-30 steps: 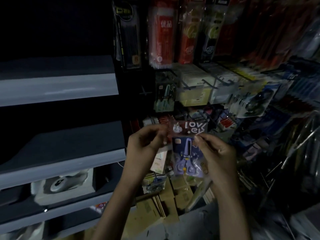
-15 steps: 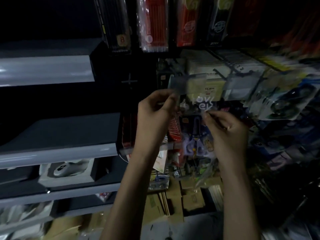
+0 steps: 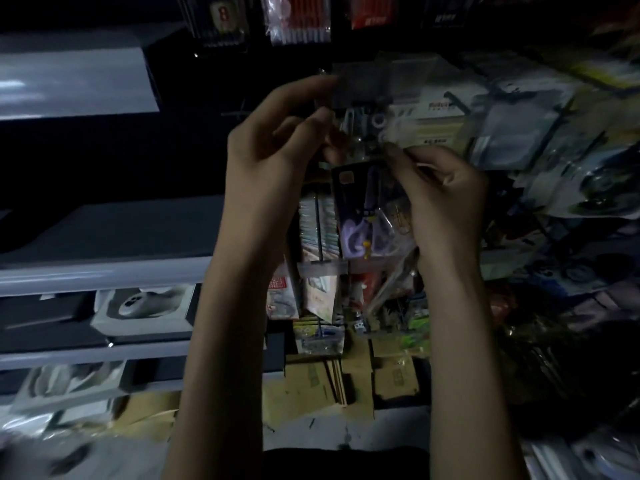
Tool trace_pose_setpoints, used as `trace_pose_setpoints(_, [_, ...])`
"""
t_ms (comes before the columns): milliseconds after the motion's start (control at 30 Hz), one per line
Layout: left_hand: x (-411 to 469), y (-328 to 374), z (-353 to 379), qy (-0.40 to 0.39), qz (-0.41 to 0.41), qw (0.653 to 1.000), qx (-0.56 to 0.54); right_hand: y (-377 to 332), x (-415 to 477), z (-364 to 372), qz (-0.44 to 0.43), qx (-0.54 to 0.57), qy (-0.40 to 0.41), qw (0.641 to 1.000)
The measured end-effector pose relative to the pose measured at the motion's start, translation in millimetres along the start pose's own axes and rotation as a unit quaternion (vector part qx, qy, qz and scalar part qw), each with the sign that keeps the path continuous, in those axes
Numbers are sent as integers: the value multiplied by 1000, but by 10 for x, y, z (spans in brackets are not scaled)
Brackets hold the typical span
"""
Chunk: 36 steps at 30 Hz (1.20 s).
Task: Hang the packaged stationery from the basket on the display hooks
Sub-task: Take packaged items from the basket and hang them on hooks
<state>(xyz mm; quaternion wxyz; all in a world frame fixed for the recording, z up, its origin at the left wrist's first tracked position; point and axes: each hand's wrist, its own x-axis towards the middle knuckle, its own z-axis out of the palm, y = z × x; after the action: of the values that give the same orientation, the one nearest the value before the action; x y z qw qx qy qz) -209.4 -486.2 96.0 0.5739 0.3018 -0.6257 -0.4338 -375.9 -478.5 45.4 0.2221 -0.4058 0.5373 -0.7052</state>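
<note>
Item: one packaged pair of scissors (image 3: 367, 209), held up against the crowded display between two hands. The left hand (image 3: 277, 143) pinched its upper left corner with thumb and forefinger and the right hand (image 3: 446, 199) was curled on the upper right edge, while the blurred header seemed to sit just under a grey hook label (image 3: 367, 81). To hang it well, the header hole wanted levelling and lining up on the hook tip before sliding back. Surroundings: dim shop, grey shelves (image 3: 104, 271) to the left, cardboard boxes (image 3: 311, 386) below.

Upright purple scissors pack (image 3: 369, 209), hand-held.
</note>
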Motion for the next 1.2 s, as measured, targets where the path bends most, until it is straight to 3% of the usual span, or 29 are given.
trace_pose_setpoints(700, [13,-104,112,6,-12,1000,7,122,253,204,5,47,1,999])
trace_pose_setpoints(1200, [-26,-280,38,32,-8,999,8,112,294,118,35,0,-46,998])
